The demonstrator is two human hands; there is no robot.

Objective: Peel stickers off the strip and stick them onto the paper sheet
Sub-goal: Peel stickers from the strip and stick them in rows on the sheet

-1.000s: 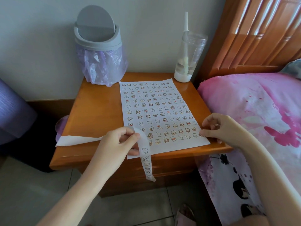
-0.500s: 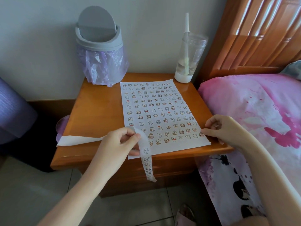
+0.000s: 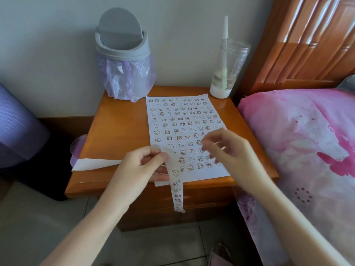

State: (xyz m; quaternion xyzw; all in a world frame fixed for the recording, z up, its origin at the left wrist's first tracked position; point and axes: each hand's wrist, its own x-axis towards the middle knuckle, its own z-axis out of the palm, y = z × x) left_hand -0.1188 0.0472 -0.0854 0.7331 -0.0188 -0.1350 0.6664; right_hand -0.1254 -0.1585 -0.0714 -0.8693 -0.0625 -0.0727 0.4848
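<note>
Strip [image 3: 176,182]: pinched in left hand [image 3: 143,166]; hung over stand's [image 3: 119,121] near edge.
Sheet [image 3: 184,120]: lay flat on stand.
Right hand [image 3: 226,148]: blurred over sheet, right of strip; grip unclear.

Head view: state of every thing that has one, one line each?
left hand, pinches the sticker strip
sticker strip, draped over the table front edge, stickers on the hanging end
paper sheet, flat on table, mostly covered in stickers
right hand, above sheet, blurred, hold unclear
bin, swing lid tipped up, purple liner fitted
cup, upright, little liquid, straw in
</note>
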